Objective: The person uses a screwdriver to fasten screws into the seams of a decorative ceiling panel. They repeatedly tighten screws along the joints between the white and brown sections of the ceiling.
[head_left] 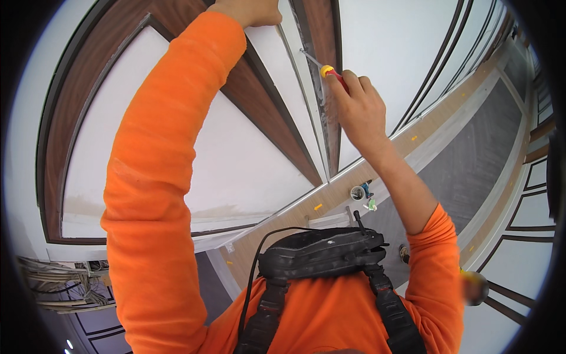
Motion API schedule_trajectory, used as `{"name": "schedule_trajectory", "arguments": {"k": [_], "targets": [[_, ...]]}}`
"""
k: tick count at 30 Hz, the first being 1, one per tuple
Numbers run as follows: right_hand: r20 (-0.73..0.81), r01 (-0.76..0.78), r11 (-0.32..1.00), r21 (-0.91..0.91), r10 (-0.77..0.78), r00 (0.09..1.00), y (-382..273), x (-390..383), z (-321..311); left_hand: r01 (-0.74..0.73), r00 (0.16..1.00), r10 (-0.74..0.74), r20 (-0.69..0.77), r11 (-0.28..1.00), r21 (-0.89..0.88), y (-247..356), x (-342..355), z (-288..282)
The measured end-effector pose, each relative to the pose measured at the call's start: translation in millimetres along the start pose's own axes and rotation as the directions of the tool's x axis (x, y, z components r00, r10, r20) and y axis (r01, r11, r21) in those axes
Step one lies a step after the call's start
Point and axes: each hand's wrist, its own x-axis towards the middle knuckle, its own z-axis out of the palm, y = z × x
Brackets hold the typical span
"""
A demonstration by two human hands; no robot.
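Observation:
My right hand (361, 109) is closed round the red and yellow handle of a screwdriver (328, 71). Its thin shaft points up and left, and the tip meets the narrow grey edge strip (314, 88) beside a brown wood-grain trim (323, 35). High up, at the top edge of the view, my left hand (250, 10) is beside the white panel edge; its fingers are mostly cut off, so its grip is hidden. Left of the strip stands a large white panel (177, 135) with brown wood-grain framing (259, 118).
A small bucket (357, 193) and a blue power drill (367, 187) are on the floor below, near a green and white item (370, 205). Bundled cables (65, 286) hang at the left. A black bag (321, 251) is strapped to my chest.

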Motion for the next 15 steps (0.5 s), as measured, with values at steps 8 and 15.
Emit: {"name": "schedule_trajectory", "arguments": {"k": [8,15], "targets": [[0.916,-0.764,-0.512,0.393,0.143,0.375,46,25,-4,0.017,1.0,-0.017,-0.006,0.999,0.028,5,-9,-14],[0.429,-0.613,0.702,0.364,0.458,0.779,-4,14,-10,-0.003,0.999,0.004,-0.048,1.0,0.019,-1,0,0]]}}
